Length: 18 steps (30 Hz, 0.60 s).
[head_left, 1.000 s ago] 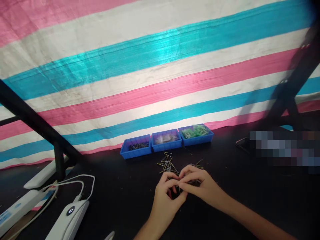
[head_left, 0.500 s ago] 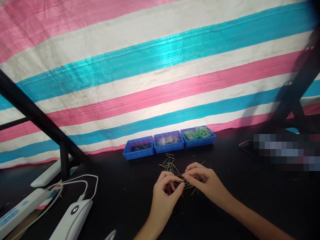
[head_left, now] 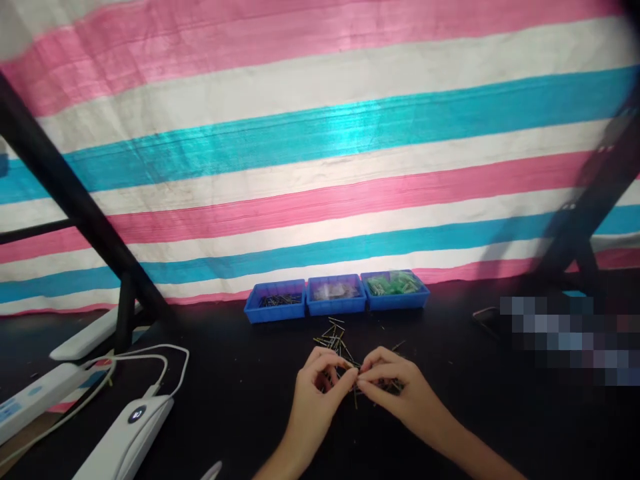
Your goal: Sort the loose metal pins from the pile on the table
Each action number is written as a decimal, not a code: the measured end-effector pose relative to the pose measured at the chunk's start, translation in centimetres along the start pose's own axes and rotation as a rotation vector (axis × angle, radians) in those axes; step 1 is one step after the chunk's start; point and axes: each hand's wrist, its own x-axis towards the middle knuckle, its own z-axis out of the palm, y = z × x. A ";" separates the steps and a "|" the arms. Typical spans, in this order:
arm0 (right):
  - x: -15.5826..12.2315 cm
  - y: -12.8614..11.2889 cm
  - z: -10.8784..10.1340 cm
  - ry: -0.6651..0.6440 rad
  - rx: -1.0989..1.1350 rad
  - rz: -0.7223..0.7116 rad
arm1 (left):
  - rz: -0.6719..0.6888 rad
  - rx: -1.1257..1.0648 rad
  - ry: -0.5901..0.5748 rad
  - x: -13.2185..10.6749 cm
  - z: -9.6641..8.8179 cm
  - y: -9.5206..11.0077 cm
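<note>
A loose pile of thin metal rods (head_left: 334,337), some silvery and some yellowish, lies on the black tabletop. Over the near part of this pile my left hand (head_left: 314,399) is closed in a pinch, thumb against fingertips. Facing it, my right hand (head_left: 411,395) is pinched too, and the fingertips of both hands meet. Whatever sits between the fingertips is too small and too covered to make out. More rods show beneath and between the hands, partly hidden by the fingers.
Behind the pile stand three blue trays: one with dark rods (head_left: 274,314), one with clear bags (head_left: 336,307), one with green-and-clear bags (head_left: 397,303). At left are a white power bank (head_left: 125,437), a power strip (head_left: 37,400) and cables. A phone (head_left: 486,323) lies right.
The camera view has shifted, so the trays and pile sit slightly lower. My right hand has come closer to my left, and their fingertips now touch.
</note>
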 end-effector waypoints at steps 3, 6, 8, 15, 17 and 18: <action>0.4 0.6 -0.4 0.067 -0.004 0.039 | 0.007 0.013 0.014 0.2 -0.1 0.0; 0.8 1.3 -0.4 0.097 0.004 0.040 | 0.018 0.006 -0.009 0.0 0.1 -0.5; 1.1 1.7 -0.2 0.098 -0.007 0.019 | 0.027 0.000 -0.014 -0.1 0.3 -0.9; 3.3 1.3 0.3 0.130 0.013 0.085 | 0.057 0.008 0.185 0.0 -0.4 -0.6; 4.5 0.8 0.6 0.116 0.027 0.108 | 0.071 -0.007 0.225 0.1 -0.9 -0.1; 5.3 0.6 0.9 0.093 0.043 0.100 | 0.077 -0.014 0.236 0.1 -1.0 0.1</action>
